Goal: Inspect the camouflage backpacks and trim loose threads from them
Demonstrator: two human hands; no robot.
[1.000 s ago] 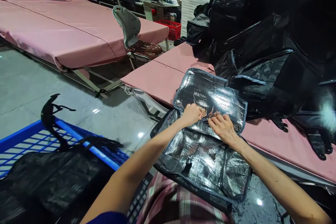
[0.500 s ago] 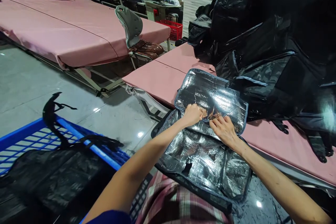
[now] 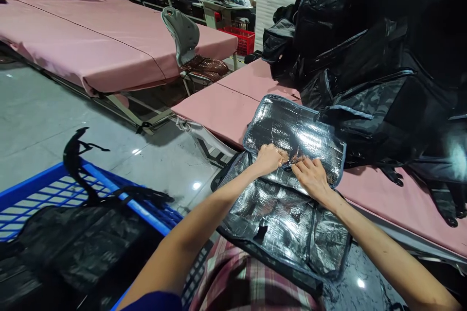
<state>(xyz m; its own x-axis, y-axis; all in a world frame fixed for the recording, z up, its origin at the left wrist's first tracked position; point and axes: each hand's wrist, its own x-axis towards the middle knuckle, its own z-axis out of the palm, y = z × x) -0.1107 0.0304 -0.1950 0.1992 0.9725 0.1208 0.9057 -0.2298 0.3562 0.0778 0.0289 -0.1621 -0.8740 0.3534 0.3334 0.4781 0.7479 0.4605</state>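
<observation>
An insulated bag with a shiny silver foil lining lies opened across my lap and the table edge. Its foil-lined lid with grey-blue edging is folded back onto the pink table. My left hand is closed in a fist at the lid's near edge, pinching the lining there. Just to its right, my right hand has its fingers bent and pressed onto the same edge, the fingertips close to the left hand. What lies under the fingers is hidden.
A pile of black and camouflage bags covers the right of the pink table. At the lower left stands a blue plastic basket holding dark bags. Beyond are a grey chair, another pink table and a red crate.
Hardly anything differs. Both hands stay at the lid's near edge, the right fingers shifting very slightly, while the whole view has drifted a little.
</observation>
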